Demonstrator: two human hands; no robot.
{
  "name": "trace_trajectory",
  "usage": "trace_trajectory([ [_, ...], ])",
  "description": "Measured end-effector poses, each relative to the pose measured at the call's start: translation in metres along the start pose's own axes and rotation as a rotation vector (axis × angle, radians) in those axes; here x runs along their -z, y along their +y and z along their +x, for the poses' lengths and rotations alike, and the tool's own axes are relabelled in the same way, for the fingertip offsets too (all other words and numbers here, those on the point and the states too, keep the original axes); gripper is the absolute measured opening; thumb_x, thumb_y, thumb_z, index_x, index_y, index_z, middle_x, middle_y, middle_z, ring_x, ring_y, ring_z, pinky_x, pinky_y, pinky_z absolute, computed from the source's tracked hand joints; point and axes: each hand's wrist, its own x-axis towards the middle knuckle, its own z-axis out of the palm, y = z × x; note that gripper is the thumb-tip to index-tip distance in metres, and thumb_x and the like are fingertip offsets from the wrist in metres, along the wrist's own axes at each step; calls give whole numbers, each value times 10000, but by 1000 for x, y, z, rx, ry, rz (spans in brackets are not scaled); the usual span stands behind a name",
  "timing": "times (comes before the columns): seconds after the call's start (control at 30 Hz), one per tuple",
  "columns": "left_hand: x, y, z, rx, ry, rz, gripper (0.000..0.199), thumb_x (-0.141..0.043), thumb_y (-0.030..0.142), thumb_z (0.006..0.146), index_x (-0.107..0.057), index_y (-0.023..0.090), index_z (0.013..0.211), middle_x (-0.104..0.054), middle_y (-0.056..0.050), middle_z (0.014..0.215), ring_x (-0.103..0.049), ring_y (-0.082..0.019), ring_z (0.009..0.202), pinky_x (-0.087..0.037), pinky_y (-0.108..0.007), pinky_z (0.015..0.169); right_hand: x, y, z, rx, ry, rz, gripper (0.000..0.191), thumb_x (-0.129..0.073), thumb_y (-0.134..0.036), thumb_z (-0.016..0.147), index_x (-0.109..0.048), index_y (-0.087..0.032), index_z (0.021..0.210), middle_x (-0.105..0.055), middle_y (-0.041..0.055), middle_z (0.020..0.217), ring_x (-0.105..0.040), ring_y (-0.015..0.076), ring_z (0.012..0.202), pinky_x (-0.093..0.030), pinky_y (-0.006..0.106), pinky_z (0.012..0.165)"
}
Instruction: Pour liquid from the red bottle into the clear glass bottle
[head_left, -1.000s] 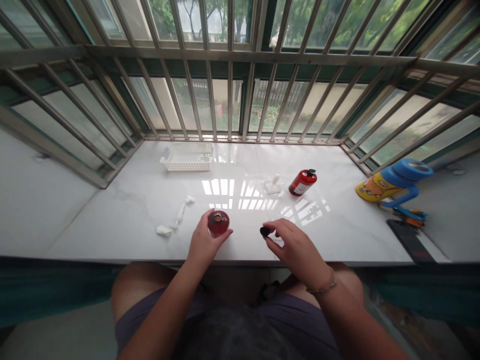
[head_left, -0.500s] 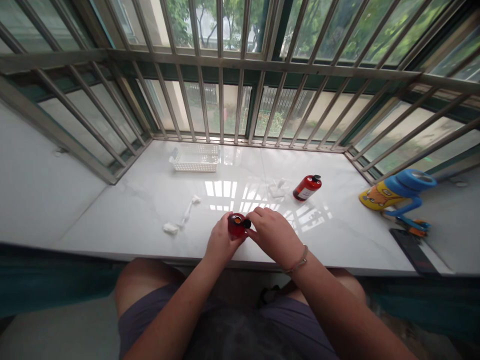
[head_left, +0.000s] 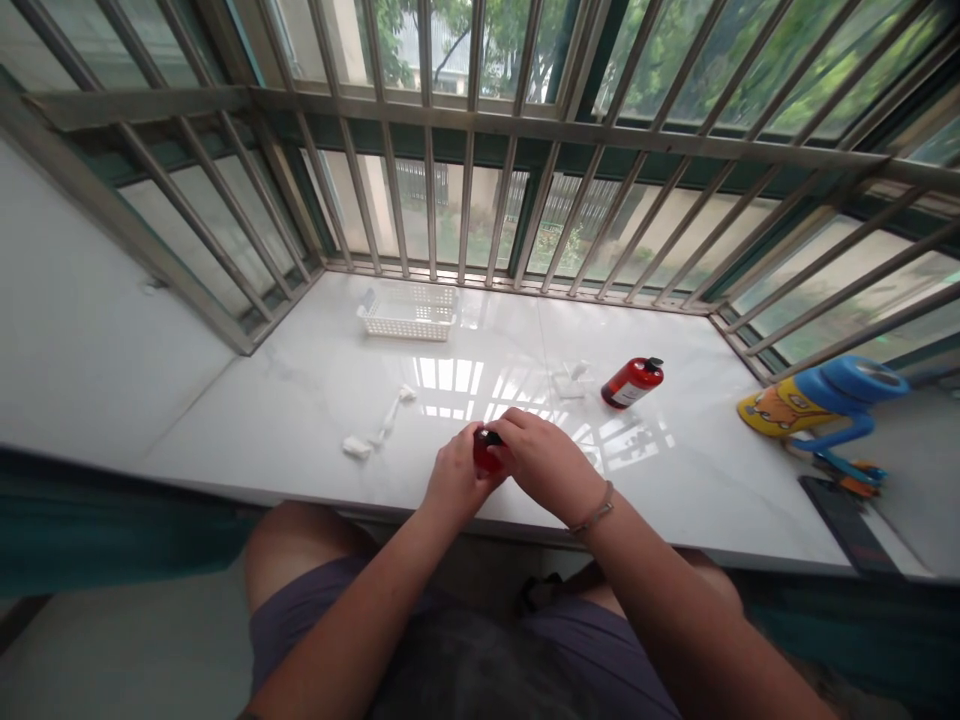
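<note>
held bottle (head_left: 487, 460): front | basket (head_left: 409, 329): behind, left | flask (head_left: 787, 405): right (phone (head_left: 844, 520) before)

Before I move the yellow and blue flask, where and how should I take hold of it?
Probably by its blue handle, coming from the near side: it juts from the flask toward the front edge of the counter. Mind the orange item close by.

Surface: glossy white slab with faint grey marbling (head_left: 277, 420). From the grip of the right hand (head_left: 546, 462): beyond and left, white perforated plastic basket (head_left: 409, 329); left, crumpled white tissue (head_left: 356, 447); beyond and right, red translucent bottle with black cap (head_left: 632, 384); farther right, yellow-and-blue handled bottle (head_left: 817, 393), flat black rectangular object (head_left: 846, 520).
</note>
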Motion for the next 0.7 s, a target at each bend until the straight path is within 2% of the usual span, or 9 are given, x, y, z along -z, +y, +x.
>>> trace_trajectory([
  [0.07, 1, 0, 0, -4, -2, 1, 703, -846, 332, 850, -493, 228, 1448, -702, -156, 1377, -713, -379, 1221, -582, -561, 1054, -1, 0, 1, -38, 10, -35, 98, -696, -247, 1037, -728, -188, 1108, -703, 85, 1057, -693, 249, 955, -556, 367, 849],
  [0.17, 0, 0, 1, 1, -7, 10, 718, -853, 327, 841, -489, 242, 1454, -704, -145, 1372, -711, -377, 1225, -578, -554, 1057, -3, 0, -1, -83, 50, -66, 214, -766, -380, 997, -722, -180, 1057, -702, 104, 1022, -690, 296, 943, -580, 424, 836],
  [0.27, -1, -1, 1, 10, -2, 9, 691, -839, 275, 836, -497, 251, 1436, -707, -130, 1365, -715, -365, 1201, -575, -542, 1049, -7, 0, -6, -35, 151, 57, 383, -812, -380, 958, -678, -192, 1263, -706, 138, 1197, -681, 337, 1106, -594, 490, 958],
  [0.37, -2, -1, 2, 9, 0, -12, 693, -836, 240, 824, -497, 249, 1428, -705, -126, 1369, -710, -365, 1201, -567, -545, 1048, -13, 0, -13, 31, 243, 276, 601, -796, -331, 962, -528, -246, 1493, -670, 140, 1395, -636, 345, 1283, -551, 548, 1105],
  [0.47, 0, 1, 2, 13, -2, -28, 667, -837, 263, 841, -500, 243, 1417, -709, -130, 1361, -709, -370, 1202, -567, -549, 1035, -19, 4, -19, -19, 257, 424, 622, -730, -334, 996, -455, -274, 1551, -695, 121, 1335, -652, 331, 1258, -552, 570, 1110],
  [0.6, 4, 6, 2, 29, -7, -50, 649, -867, 309, 853, -512, 247, 1394, -716, -115, 1348, -704, -360, 1205, -556, -548, 1053, -23, 11, -25, -134, 284, 474, 610, -698, -341, 997, -446, -262, 1547, -702, 98, 1196, -673, 307, 1151, -562, 565, 1083],
  [0.7, 4, 7, 1, 21, -9, -45, 676, -880, 275, 840, -505, 256, 1402, -695, -116, 1391, -691, -356, 1235, -543, -548, 1077, -24, 12, -28, -127, 268, 557, 684, -712, -309, 972, -397, -285, 1578, -665, 106, 1376, -639, 293, 1286, -534, 538, 1144],
])
